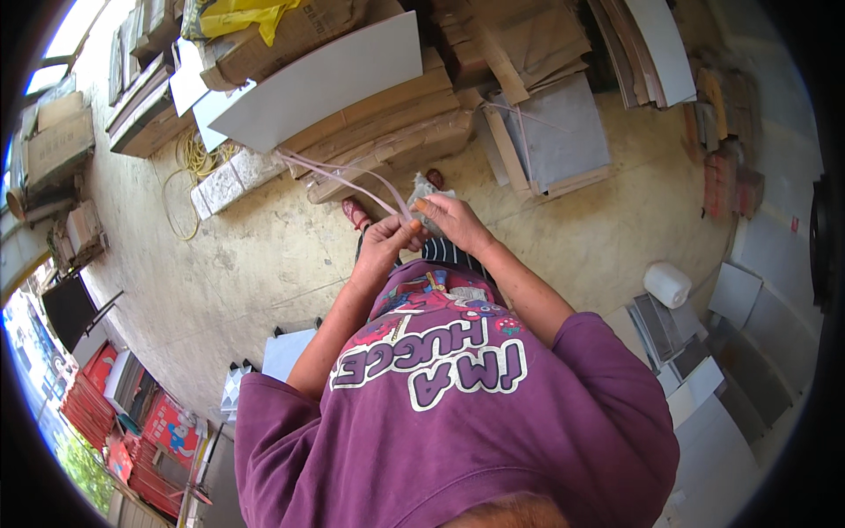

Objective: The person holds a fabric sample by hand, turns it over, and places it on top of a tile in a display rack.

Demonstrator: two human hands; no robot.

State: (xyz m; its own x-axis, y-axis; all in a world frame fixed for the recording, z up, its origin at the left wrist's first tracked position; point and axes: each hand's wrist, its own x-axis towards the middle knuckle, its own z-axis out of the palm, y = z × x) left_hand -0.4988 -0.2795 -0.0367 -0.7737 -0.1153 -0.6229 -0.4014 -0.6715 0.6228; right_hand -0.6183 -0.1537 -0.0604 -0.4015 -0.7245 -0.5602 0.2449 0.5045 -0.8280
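Both forearms angle inward to meet just above the frame's centre; the left hand [384, 243] curls with thumb and fingertips closed on a pink strap [363, 187], which loops away toward the upper left, to the edge of a cardboard stack [387, 130] below a white panel [326, 84]; the right hand [456, 223] sits just beside it, wrist bent inward, thumb pressing a grey crumpled rag [428, 187]; its other fingers are mostly hidden.
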